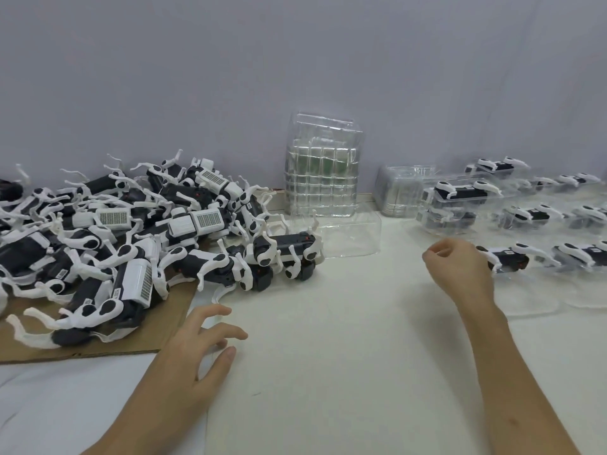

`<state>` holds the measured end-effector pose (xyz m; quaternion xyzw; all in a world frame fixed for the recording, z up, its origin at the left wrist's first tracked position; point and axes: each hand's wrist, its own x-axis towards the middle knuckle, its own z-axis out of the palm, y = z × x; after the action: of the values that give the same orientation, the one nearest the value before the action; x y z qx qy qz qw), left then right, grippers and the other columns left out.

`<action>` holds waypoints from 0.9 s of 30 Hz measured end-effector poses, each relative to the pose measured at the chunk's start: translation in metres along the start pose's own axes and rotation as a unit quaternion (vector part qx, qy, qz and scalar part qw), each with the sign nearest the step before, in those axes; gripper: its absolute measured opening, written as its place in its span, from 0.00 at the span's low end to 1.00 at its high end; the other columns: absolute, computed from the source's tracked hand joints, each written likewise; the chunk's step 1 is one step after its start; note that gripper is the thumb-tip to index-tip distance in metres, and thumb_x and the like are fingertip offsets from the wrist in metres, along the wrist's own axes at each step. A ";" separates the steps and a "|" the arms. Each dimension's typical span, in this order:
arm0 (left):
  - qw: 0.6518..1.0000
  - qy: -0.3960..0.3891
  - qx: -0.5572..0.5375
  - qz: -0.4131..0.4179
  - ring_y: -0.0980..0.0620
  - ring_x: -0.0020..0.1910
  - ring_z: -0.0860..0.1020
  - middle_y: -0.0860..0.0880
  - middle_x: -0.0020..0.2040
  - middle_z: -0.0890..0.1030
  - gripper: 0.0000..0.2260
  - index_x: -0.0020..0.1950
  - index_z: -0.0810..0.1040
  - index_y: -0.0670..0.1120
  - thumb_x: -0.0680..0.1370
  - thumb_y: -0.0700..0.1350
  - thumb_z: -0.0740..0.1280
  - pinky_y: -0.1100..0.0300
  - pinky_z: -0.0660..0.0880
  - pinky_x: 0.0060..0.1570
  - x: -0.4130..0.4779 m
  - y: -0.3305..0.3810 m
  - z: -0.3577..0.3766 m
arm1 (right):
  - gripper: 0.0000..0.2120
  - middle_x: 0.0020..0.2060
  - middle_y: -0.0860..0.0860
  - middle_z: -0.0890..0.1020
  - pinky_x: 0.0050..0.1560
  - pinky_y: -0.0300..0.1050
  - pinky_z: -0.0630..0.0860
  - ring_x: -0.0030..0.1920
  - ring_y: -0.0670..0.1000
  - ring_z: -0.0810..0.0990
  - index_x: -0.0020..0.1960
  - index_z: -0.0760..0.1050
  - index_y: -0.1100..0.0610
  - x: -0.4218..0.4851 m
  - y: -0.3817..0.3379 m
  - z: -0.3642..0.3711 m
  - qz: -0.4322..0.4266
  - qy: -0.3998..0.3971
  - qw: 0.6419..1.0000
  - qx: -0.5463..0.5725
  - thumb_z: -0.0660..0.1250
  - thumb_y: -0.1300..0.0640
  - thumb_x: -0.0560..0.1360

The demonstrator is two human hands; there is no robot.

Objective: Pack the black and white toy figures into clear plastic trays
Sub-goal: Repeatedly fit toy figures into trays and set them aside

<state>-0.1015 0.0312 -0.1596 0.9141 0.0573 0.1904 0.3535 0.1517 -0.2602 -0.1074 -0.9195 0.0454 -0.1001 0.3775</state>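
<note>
Toy figures [108,231] lie heaped on a cardboard sheet [157,326] at the left edge of the tabletop [345,339]. Packed trays [460,198] line its right edge, and a stack of empty trays [323,172] stands at the back edge. Left hand [193,353] rests flat beside the cardboard, fingers spread. Right hand [460,267] hovers loosely curled, holding nothing, just beside a packed figure [507,259].

The white table [345,323] carries a cardboard sheet [157,326], a stack of clear trays [323,178], and filled trays [466,198].
</note>
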 end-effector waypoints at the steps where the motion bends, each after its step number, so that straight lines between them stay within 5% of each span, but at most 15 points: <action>1: 1.000 -0.003 0.002 0.001 0.62 0.53 0.78 0.67 0.62 0.69 0.13 0.50 0.81 0.61 0.78 0.40 0.68 0.70 0.71 0.53 0.000 0.000 0.001 | 0.09 0.56 0.52 0.81 0.51 0.49 0.72 0.56 0.57 0.78 0.54 0.78 0.53 0.002 0.003 -0.001 0.010 0.005 1.000 -0.010 0.66 0.55 0.75; 5: 1.000 -0.002 0.002 0.002 0.61 0.54 0.78 0.66 0.62 0.69 0.13 0.50 0.81 0.61 0.78 0.40 0.68 0.63 0.72 0.55 0.000 0.001 0.001 | 0.16 0.62 0.58 0.77 0.66 0.54 0.67 0.63 0.59 0.74 0.62 0.74 0.56 0.007 0.015 -0.002 0.037 -0.021 0.998 -0.044 0.65 0.54 0.75; 10: 1.000 0.000 0.005 0.001 0.65 0.53 0.78 0.65 0.63 0.70 0.13 0.49 0.81 0.61 0.77 0.40 0.69 0.58 0.75 0.53 0.000 0.002 0.000 | 0.14 0.55 0.57 0.80 0.78 0.56 0.45 0.61 0.58 0.76 0.60 0.75 0.57 0.011 0.029 0.000 0.061 -0.023 0.996 -0.063 0.63 0.57 0.76; 12: 1.000 -0.001 0.006 -0.001 0.66 0.54 0.77 0.64 0.63 0.70 0.13 0.49 0.81 0.61 0.77 0.41 0.69 0.57 0.75 0.54 0.000 0.004 0.000 | 0.11 0.55 0.56 0.81 0.72 0.56 0.62 0.58 0.57 0.77 0.57 0.76 0.56 0.008 0.024 0.002 0.041 -0.015 0.999 -0.022 0.63 0.59 0.76; 14: 1.000 -0.006 0.014 -0.002 0.66 0.54 0.77 0.65 0.63 0.70 0.13 0.49 0.80 0.62 0.78 0.42 0.69 0.56 0.76 0.54 0.000 0.005 -0.001 | 0.07 0.52 0.52 0.83 0.56 0.49 0.74 0.52 0.55 0.80 0.52 0.79 0.54 0.000 0.009 0.009 -0.020 -0.007 0.999 0.046 0.65 0.60 0.76; 17: 0.999 -0.021 0.029 -0.006 0.65 0.54 0.76 0.67 0.63 0.69 0.12 0.49 0.79 0.64 0.79 0.44 0.68 0.55 0.75 0.55 0.001 0.005 -0.002 | 0.10 0.48 0.45 0.82 0.46 0.39 0.76 0.44 0.39 0.80 0.51 0.78 0.48 -0.025 -0.020 0.032 -0.178 -0.007 0.974 0.138 0.67 0.62 0.75; 21: 0.999 -0.037 0.040 -0.005 0.64 0.54 0.76 0.70 0.63 0.66 0.10 0.51 0.78 0.64 0.80 0.47 0.66 0.55 0.74 0.56 -0.001 0.004 -0.004 | 0.31 0.69 0.35 0.68 0.58 0.28 0.68 0.61 0.30 0.70 0.75 0.62 0.44 -0.063 -0.041 0.072 -0.321 -0.172 0.919 0.150 0.70 0.56 0.76; 24: 0.998 -0.033 0.044 0.003 0.63 0.54 0.76 0.72 0.63 0.64 0.09 0.51 0.78 0.64 0.80 0.48 0.66 0.56 0.73 0.56 -0.002 0.003 -0.004 | 0.39 0.70 0.32 0.64 0.63 0.23 0.58 0.68 0.33 0.64 0.78 0.54 0.41 -0.078 -0.042 0.087 -0.394 -0.227 0.883 0.117 0.71 0.54 0.75; 27: 0.998 -0.029 0.051 0.017 0.64 0.56 0.75 0.72 0.63 0.64 0.09 0.52 0.78 0.64 0.80 0.49 0.66 0.55 0.74 0.56 -0.002 0.003 -0.002 | 0.32 0.56 0.36 0.73 0.55 0.30 0.69 0.57 0.42 0.74 0.72 0.65 0.42 -0.085 -0.044 0.094 -0.422 -0.212 0.866 0.164 0.73 0.58 0.72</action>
<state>-0.1045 0.0298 -0.1570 0.9367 0.0409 0.1669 0.3050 0.0892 -0.1513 -0.1546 -0.7749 -0.4451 -0.0585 0.4449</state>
